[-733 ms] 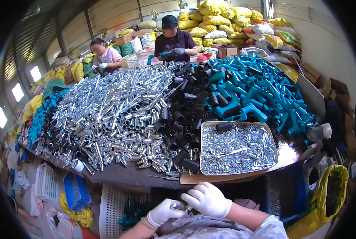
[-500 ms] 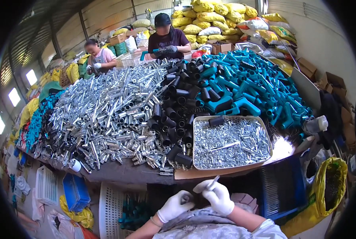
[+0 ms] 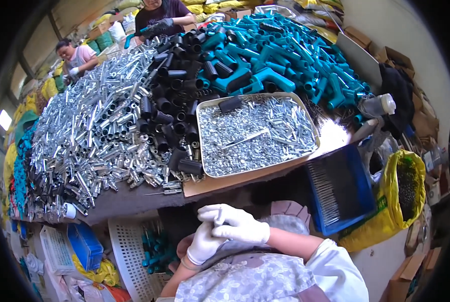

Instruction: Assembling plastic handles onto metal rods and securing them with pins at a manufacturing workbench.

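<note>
My white-gloved left hand [image 3: 205,244] is closed, low in front of my apron, its fingers partly covered by the other hand. Over it, my gloved right hand [image 3: 242,226] reaches in from the right with fingers pressed together. The two hands touch at the fingertips. Only a tiny grey sliver shows between the gloves, so what they hold is hidden. Just beyond them, at the table's front edge, stands a cream-rimmed tray [image 3: 257,170] of small metal pins and bits. A black sleeve [image 3: 230,104] and a long light strip [image 3: 246,138] lie on its contents.
Silver metal tubes [image 3: 99,126] are heaped at left, black sleeves [image 3: 172,95] in the middle, teal pistol-shaped housings [image 3: 280,55] at right. A blue crate [image 3: 363,196] and yellow sack [image 3: 353,241] stand at right, a white crate [image 3: 124,244] at lower left. Two people work across the table.
My hands have come together from apart; the slim metal piece in the right and the round grey piece in the left are now hidden. The view has tilted down and swung right.
</note>
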A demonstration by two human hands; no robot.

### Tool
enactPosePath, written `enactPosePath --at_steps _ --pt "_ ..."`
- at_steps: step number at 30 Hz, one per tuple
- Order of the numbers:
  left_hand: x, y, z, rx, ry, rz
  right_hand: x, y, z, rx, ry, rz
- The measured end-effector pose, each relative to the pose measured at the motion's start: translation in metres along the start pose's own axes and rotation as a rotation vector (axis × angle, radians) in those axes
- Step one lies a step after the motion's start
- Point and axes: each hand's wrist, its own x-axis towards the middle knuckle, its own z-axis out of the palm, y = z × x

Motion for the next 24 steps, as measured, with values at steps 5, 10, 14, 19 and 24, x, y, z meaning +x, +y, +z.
enactPosePath --at_steps 5,10,14,19,24 --pt "-0.008 0.011 -0.001 0.290 -0.085 -0.032 0.003 -0.021 -0.005 -0.150 0.082 -0.255" --pt "-0.010 0.015 0.009 0.084 -0.090 -0.096 -0.004 -0.026 -0.007 -0.246 -0.016 -0.216" --pt "0.001 0.028 0.009 0.112 -0.003 -0.054 0.023 -0.076 -0.111 -0.866 0.203 -0.283" --pt "0.013 0.034 0.004 0.167 0.029 0.013 0.070 -0.039 -0.205 -1.398 0.578 0.165" --pt "0.020 0.036 -0.001 0.187 0.137 0.177 0.073 -0.034 -0.227 -1.258 0.635 0.189"
